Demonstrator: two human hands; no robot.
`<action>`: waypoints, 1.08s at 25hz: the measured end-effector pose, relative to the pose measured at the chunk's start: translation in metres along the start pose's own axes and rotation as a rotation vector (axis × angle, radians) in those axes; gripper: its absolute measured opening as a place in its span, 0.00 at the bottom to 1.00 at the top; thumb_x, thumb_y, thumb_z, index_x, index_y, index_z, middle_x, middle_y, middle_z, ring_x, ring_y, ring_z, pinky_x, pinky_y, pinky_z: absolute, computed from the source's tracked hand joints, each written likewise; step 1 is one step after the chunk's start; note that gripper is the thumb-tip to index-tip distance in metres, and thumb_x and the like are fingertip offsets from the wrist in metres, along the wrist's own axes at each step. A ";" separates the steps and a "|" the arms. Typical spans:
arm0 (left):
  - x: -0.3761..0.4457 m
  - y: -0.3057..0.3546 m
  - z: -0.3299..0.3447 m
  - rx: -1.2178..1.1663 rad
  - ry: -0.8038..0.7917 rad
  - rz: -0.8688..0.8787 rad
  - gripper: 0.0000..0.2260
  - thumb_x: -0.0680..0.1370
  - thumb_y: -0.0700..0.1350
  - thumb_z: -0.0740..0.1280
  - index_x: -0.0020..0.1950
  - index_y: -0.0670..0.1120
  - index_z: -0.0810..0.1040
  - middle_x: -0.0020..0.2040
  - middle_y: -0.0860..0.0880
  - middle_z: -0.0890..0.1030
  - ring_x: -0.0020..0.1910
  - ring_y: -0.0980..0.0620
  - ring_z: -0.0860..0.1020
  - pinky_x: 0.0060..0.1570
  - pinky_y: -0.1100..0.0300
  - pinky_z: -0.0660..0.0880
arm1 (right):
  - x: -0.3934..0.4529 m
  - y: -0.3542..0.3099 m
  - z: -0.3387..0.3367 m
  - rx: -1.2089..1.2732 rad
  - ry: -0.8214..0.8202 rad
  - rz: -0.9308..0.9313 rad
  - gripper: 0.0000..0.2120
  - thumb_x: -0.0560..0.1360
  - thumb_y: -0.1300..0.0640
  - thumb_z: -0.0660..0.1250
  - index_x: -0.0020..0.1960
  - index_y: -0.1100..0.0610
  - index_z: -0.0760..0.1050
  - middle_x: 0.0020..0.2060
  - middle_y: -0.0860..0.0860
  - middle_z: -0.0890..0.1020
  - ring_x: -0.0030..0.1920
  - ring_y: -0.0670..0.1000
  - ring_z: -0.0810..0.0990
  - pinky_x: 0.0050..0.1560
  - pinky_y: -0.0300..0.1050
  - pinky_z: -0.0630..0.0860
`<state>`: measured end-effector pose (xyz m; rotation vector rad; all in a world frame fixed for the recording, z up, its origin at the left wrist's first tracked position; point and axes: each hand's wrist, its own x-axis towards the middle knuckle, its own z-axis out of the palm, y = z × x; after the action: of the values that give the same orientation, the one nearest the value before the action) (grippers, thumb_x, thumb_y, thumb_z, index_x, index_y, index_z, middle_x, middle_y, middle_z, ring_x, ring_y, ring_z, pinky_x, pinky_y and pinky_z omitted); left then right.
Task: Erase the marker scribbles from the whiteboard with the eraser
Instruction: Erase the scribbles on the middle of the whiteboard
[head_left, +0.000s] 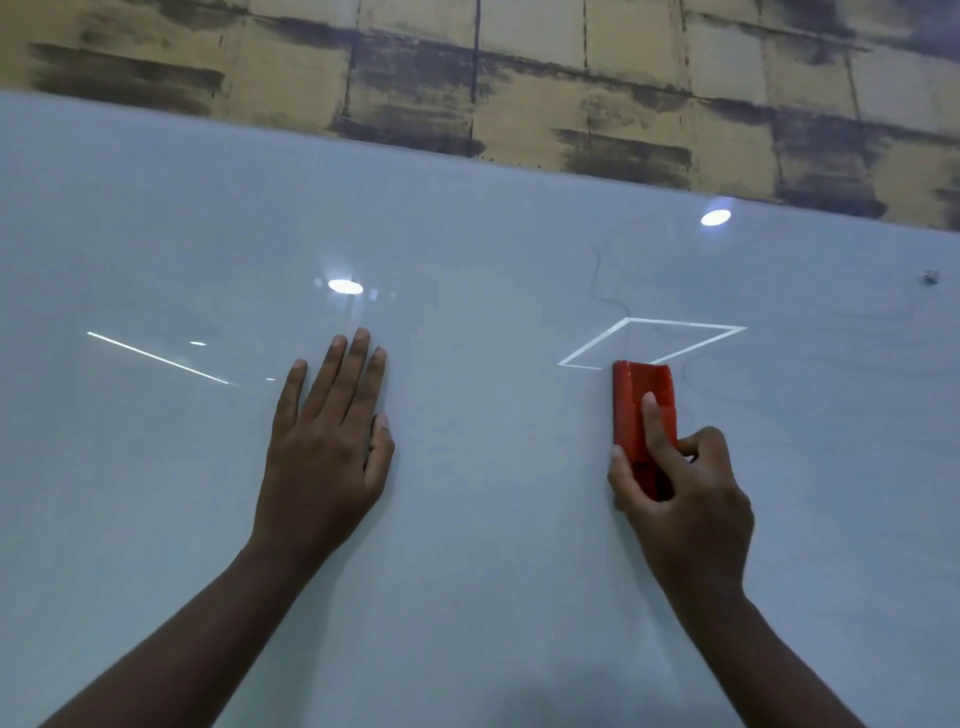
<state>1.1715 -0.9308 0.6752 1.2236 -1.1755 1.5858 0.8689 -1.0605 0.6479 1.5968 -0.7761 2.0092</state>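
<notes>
Glossy whiteboard, no readable writing, faint marker scribbles at 1 o'clock; left hand flat, fingers straight; right hand grips red eraser.

Glossy whiteboard; flat left hand; red eraser; faint scribbles

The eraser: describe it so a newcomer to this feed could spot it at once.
Start at the whiteboard filling most of the view. On its right half, the right hand grips the eraser, a red block standing lengthwise just below a bright reflected outline. It is the only red thing in view.
</notes>
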 end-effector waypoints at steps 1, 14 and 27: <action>-0.003 0.002 0.000 0.004 -0.006 -0.011 0.28 0.84 0.44 0.56 0.85 0.40 0.61 0.86 0.44 0.59 0.85 0.45 0.58 0.81 0.37 0.58 | -0.007 -0.011 0.004 0.022 0.002 0.027 0.33 0.73 0.51 0.78 0.76 0.46 0.73 0.43 0.50 0.68 0.32 0.49 0.69 0.31 0.43 0.72; -0.054 0.012 -0.011 -0.027 -0.085 -0.004 0.28 0.85 0.46 0.56 0.85 0.41 0.60 0.86 0.41 0.57 0.86 0.42 0.55 0.82 0.36 0.56 | -0.100 -0.058 -0.001 0.106 -0.200 -0.601 0.23 0.78 0.49 0.70 0.73 0.48 0.77 0.41 0.54 0.78 0.34 0.54 0.76 0.30 0.48 0.76; -0.104 0.025 -0.022 -0.020 -0.122 -0.051 0.28 0.86 0.45 0.57 0.85 0.40 0.59 0.86 0.40 0.57 0.86 0.42 0.55 0.82 0.35 0.54 | -0.135 -0.027 -0.015 0.080 -0.088 0.039 0.27 0.76 0.50 0.71 0.75 0.50 0.74 0.44 0.52 0.71 0.34 0.48 0.70 0.33 0.42 0.72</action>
<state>1.1653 -0.9213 0.5671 1.3423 -1.2236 1.4762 0.9064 -1.0316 0.5182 1.7384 -0.7742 2.0317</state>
